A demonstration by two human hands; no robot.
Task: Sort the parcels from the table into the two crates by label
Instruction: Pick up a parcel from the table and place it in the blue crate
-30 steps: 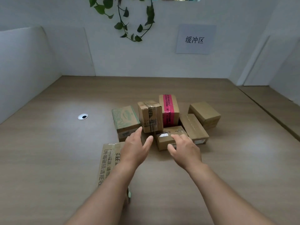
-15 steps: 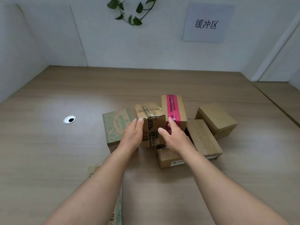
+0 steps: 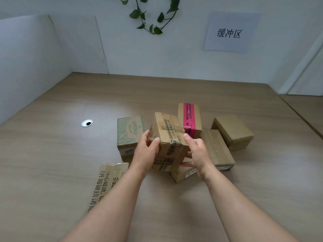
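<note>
A brown taped parcel [image 3: 168, 137] with black-printed tape is tilted and lifted off the wooden table [image 3: 52, 163]. My left hand [image 3: 146, 151] grips its left side and my right hand [image 3: 197, 151] its right side. Behind it stand a green-printed parcel [image 3: 129, 131] and a parcel with pink tape [image 3: 189, 117]. Two plain brown parcels lie to the right, one nearer [image 3: 217, 149] and one farther [image 3: 232, 131]. A small parcel [image 3: 182, 173] lies under my right hand, partly hidden. No crate is in view.
A flat carton with Chinese print [image 3: 108, 180] lies at the near left beside my left forearm. A round cable hole [image 3: 87, 123] is in the table at the left. White walls enclose the table; a paper sign [image 3: 229, 33] and a vine [image 3: 150, 16] hang on the back wall.
Both hands reached forward from the small front parcel to the taped parcel, closed on its sides, and have raised and tilted it toward me.
</note>
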